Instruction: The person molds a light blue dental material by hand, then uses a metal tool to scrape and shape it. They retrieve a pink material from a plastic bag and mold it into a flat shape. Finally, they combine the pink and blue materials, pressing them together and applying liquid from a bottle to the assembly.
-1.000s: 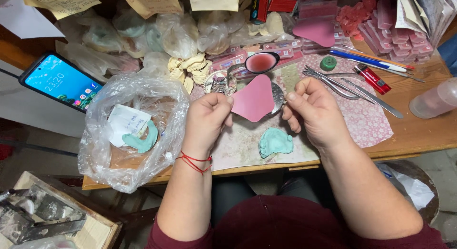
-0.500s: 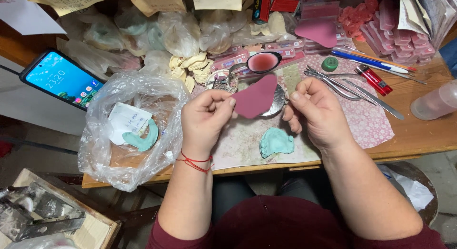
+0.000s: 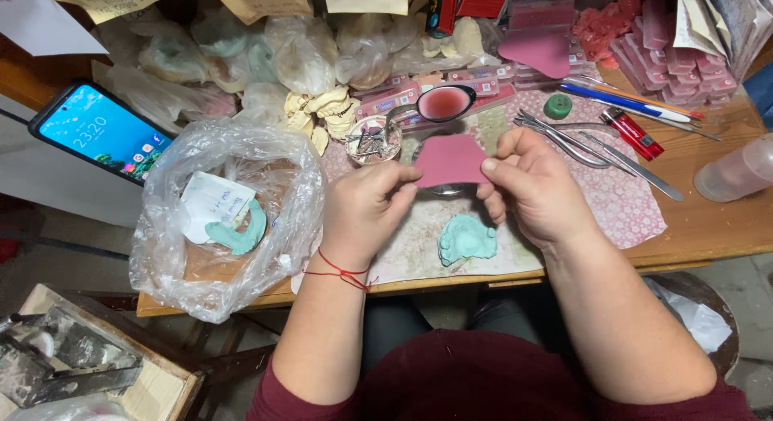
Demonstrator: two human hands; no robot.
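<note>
Left hand: centre of the frame, red thread at the wrist, thumb and fingers pinched narrow on the left edge of the pink sheet.
Right hand: just right of centre, thumb and forefinger pinched on the right edge of the same sheet; other fingers curled beneath.
Pink sheet: flat, roughly trapezoid, held between both hands above the table, centre of the frame.
Green cast: jaw-shaped, lying on the patterned cloth just below the sheet, between the hands, touching neither.
Bowl: small, holding metal bits, just above the left hand.
Ladle: dark, with red contents, upper centre, above the sheet.
Plastic bag: clear, open, left of centre, holding a white slip and a second green arch-shaped piece.
Phone: screen lit, upper left, propped at the table's edge.
Tweezers: metal, lying with other steel tools right of the right hand.
Lighter: red, upper right, beside the tools.
Pens: upper right, above the lighter.
Pink blocks: stacked at the upper right corner.
Green cap: round, upper right of centre.
</note>
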